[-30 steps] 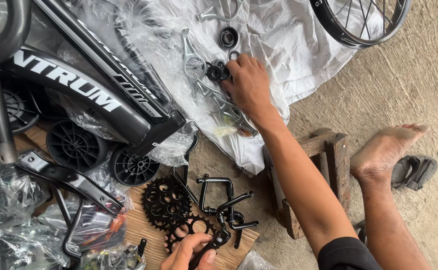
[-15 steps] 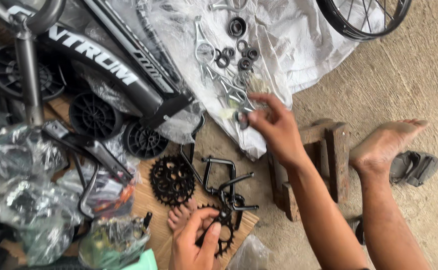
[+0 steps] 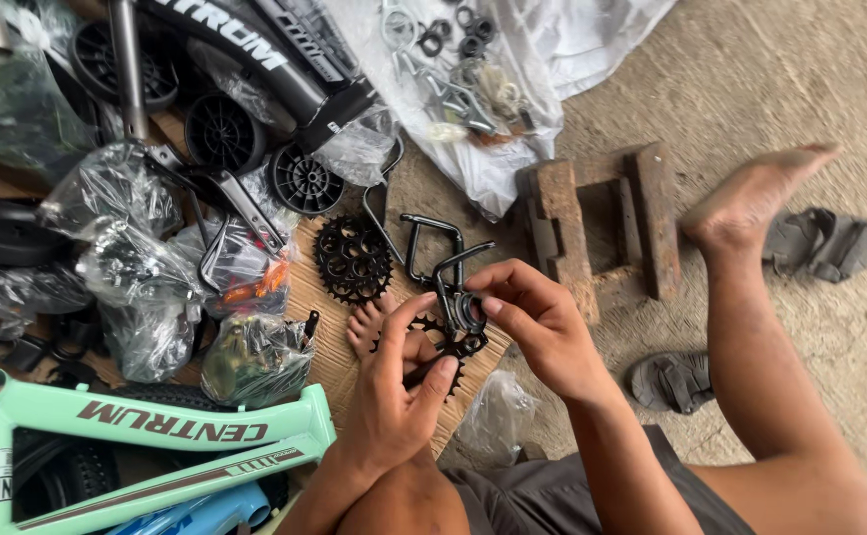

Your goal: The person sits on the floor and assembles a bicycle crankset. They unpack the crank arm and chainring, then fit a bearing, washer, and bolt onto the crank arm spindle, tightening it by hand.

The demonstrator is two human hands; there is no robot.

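My left hand [image 3: 394, 396] grips a black toothed chainring with its crank [image 3: 450, 349] low in the middle of the head view, over a sheet of cardboard [image 3: 329, 342]. My right hand [image 3: 542, 322] pinches a small black ring [image 3: 470, 311] against the top of that chainring. A second black chainring [image 3: 352, 258] lies flat on the cardboard just left of them. Bent black metal brackets [image 3: 433, 248] lie right behind my fingers. My toes [image 3: 366, 327] poke out under my left hand.
Black bike frame [image 3: 285, 59], small black wheels [image 3: 305, 178] and bagged parts [image 3: 136, 267] crowd the left. A mint-green frame [image 3: 146, 431] lies at bottom left. White plastic [image 3: 512, 149] carries small metal fittings [image 3: 453, 89]. A low wooden stool [image 3: 592, 228], my foot [image 3: 750, 198] and sandals [image 3: 824, 243] are on the right.
My right hand has come back from the fittings on the white plastic to the chainring, carrying a small black ring. My left hand has lifted the chainring higher. The view has shifted right.
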